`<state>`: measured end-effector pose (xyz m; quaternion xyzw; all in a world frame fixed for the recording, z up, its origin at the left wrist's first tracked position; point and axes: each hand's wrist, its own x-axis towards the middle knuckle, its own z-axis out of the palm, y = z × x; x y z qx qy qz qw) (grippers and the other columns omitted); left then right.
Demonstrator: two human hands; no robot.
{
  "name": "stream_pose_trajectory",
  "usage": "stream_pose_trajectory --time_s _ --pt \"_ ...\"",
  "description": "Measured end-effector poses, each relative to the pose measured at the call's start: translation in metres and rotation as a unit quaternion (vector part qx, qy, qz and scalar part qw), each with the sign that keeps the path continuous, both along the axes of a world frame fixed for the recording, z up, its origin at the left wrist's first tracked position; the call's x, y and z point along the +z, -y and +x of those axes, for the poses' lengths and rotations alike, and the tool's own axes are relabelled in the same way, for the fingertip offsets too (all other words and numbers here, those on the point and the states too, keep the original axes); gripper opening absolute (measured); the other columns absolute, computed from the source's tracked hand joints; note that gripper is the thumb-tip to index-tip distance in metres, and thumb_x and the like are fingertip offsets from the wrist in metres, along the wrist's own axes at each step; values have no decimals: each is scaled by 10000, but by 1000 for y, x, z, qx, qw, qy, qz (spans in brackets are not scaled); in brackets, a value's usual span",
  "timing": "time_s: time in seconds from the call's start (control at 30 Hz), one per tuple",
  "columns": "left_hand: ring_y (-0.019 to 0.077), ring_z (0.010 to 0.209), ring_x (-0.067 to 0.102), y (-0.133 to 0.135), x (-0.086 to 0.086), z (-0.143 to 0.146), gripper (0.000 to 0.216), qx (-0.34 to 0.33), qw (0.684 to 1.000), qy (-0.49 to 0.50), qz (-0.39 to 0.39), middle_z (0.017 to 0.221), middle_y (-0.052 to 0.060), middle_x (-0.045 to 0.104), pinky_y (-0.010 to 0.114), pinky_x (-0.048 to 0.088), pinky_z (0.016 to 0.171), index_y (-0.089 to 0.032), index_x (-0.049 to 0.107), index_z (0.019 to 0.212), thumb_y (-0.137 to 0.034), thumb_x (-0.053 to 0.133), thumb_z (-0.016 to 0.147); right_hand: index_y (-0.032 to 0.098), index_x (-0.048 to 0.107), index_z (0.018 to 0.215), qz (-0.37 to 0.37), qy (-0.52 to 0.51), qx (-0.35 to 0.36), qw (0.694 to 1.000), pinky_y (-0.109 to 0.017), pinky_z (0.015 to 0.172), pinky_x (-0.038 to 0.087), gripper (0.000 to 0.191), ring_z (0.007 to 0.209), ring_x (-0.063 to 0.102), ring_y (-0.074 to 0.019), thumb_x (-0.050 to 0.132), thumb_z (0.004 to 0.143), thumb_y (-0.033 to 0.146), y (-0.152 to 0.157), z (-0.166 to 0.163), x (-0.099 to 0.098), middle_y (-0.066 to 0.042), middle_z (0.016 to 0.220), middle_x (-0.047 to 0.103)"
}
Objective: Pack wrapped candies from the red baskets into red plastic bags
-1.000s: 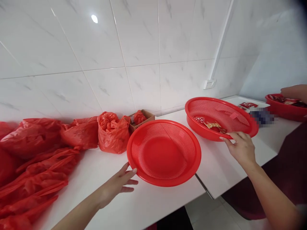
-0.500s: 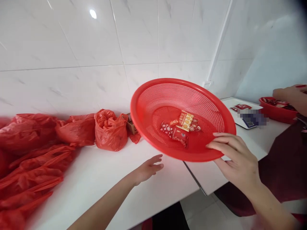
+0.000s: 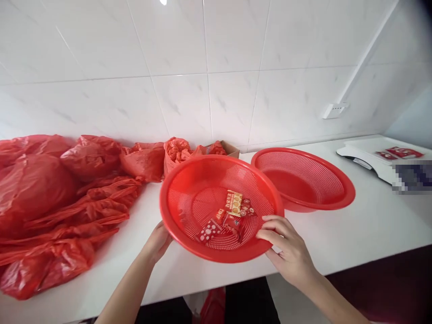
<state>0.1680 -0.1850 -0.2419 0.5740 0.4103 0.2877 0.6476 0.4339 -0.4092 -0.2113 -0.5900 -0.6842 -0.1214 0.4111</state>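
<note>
The right hand [image 3: 286,246] pinches the near right rim of the front basket [image 3: 219,255], with the fingers over the rim and the thumb below it. The left hand [image 3: 158,243] is placed against the outer left side of the same basket; the wall hides its fingertips, so their closure cannot be told. The front basket is positioned between the two hands, tilted toward the wearer; whether its base touches the white table [image 3: 351,234] cannot be told. Small wrapped packets [image 3: 233,211] lie grouped inside it, nearer to the right hand than to the left. The rear basket [image 3: 293,182] stands beyond the right hand, partly overlapped by the front basket. Farther right of that hand, a white scale [image 3: 362,154] carries red packets [image 3: 403,153]. Red plastic bags [image 3: 96,157] occupy the area left of and beyond the left hand. A cardboard box [image 3: 232,149] is located beyond the front basket.
</note>
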Motion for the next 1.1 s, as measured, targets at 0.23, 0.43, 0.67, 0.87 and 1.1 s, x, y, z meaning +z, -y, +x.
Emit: stream_pose_trajectory --time_s 0.23,0.43,0.67,0.87,1.1 --pt "262 1132 627 -7 1 -15 449 13 993 19 -113 1303 119 623 415 463 1005 -207 646 1144 -480 707 794 208 609 1020 -11 72 -120 990 -441 866 477 293 1052 533 -264 516 836 0 5 14 -32 -70 987 596" --pt "279 1141 615 -2 -7 -13 484 21 997 -1 -73 1227 116 651 436 443 1057 -193 674 1089 -529 730 745 218 618 1005 -9 92 -183 979 -418 845 474 223 1009 544 -254 554 856 64 10 29 -34 -66 986 590" --pt "240 1083 628 6 -40 -21 385 81 996 15 23 1123 64 657 416 458 1056 -211 679 1015 -527 678 794 236 645 997 -21 88 -257 962 -413 893 477 136 1052 556 -253 570 898 181 14 51 -34 -60 1047 603" --pt "234 1032 622 12 -48 -21 375 72 993 -4 92 1055 60 660 405 477 1005 -212 669 997 -537 637 813 222 664 981 4 111 -297 948 -422 897 483 129 1031 572 -260 572 908 276 9 73 -37 -78 1042 621" --pt "237 959 619 22 -40 -18 361 56 988 -72 127 969 60 674 342 470 879 -221 675 969 -547 590 839 204 667 986 -12 143 -332 932 -444 845 490 222 984 579 -287 521 909 353 15 103 -39 -111 1034 633"
